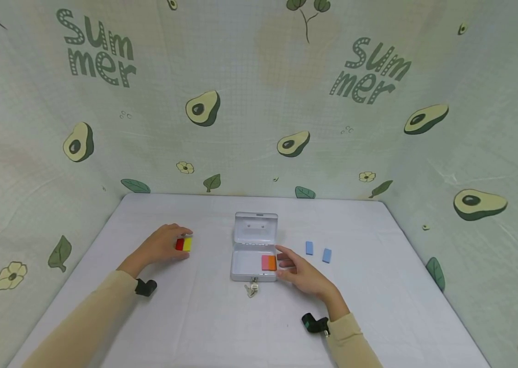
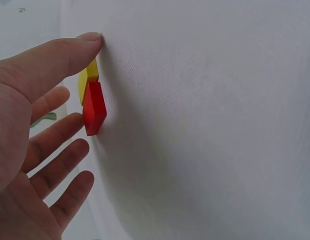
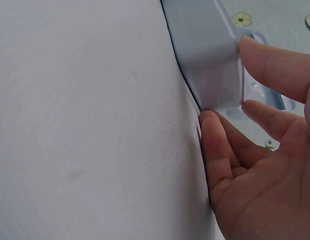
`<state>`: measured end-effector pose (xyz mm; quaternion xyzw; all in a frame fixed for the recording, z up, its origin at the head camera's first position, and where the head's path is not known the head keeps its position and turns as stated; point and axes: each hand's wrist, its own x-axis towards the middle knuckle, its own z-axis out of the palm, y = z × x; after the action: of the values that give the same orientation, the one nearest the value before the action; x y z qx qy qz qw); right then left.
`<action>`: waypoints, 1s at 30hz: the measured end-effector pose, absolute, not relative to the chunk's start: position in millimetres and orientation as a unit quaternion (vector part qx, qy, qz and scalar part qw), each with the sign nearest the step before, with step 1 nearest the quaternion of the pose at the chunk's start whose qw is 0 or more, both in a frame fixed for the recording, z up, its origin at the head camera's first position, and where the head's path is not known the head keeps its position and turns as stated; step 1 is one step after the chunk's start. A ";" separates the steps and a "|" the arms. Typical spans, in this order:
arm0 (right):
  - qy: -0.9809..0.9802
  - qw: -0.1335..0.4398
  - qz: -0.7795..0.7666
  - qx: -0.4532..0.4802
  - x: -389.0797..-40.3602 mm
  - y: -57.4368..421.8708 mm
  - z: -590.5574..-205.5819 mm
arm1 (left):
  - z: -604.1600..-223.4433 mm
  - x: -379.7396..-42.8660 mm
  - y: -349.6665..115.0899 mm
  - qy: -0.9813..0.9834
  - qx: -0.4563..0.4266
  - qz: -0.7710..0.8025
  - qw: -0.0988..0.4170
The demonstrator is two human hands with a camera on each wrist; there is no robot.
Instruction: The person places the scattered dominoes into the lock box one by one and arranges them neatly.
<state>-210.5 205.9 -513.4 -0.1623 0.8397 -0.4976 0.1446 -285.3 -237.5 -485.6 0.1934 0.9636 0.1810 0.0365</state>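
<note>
Left hand on white surface, fingers spread loosely around red block and yellow block, thumb tip beside yellow. Right hand against right wall of open metal box, fingers relaxed, touching box corner. Pink block and orange block inside box. Two blue blocks right of box.
</note>
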 end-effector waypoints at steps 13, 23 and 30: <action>0.843 0.144 -0.494 -0.153 -209.8 204.0 -512.4 | -489.0 -293.5 -242.4 0.963 0.197 0.176 0.044; 0.841 0.146 -0.499 -0.151 -210.1 202.3 -510.5 | -490.1 -295.0 -243.7 0.962 0.201 0.182 0.046; 0.843 0.147 -0.495 -0.150 -209.8 202.5 -509.2 | -491.4 -295.4 -246.3 0.956 0.201 0.206 0.048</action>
<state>-209.8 202.5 -509.2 -0.1498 0.8432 -0.4948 0.1474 -295.4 -246.3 -491.4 0.2010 0.9565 0.2061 0.0479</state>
